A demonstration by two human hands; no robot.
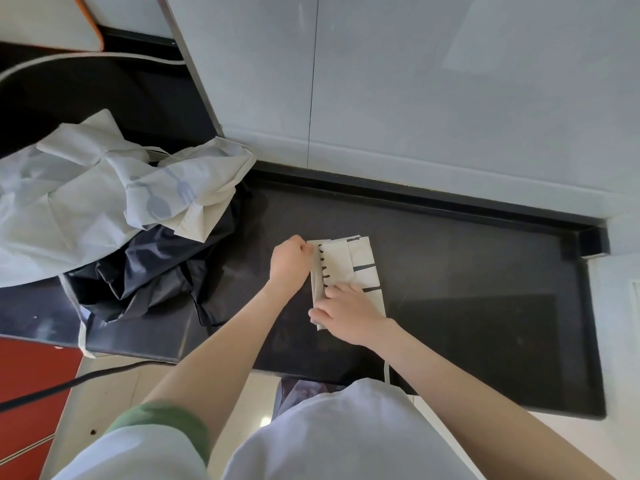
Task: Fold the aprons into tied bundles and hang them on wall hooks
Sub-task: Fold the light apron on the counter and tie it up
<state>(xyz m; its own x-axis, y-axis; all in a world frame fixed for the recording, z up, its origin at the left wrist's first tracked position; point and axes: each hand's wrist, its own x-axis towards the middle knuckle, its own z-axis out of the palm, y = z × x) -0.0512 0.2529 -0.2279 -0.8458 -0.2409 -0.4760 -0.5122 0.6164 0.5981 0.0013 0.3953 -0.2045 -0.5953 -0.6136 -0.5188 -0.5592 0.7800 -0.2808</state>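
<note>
Black countertop runs under a pale wall, and on it I see the folded apron, a white narrow packet with black marks, lying near the middle. My left hand is curled and pinches the upper left edge of this packet. My right hand lies on its lower end, fingers nearly straight and pressing it down. Well apart to the left, a crumpled white apron rests over a dark apron.
</note>
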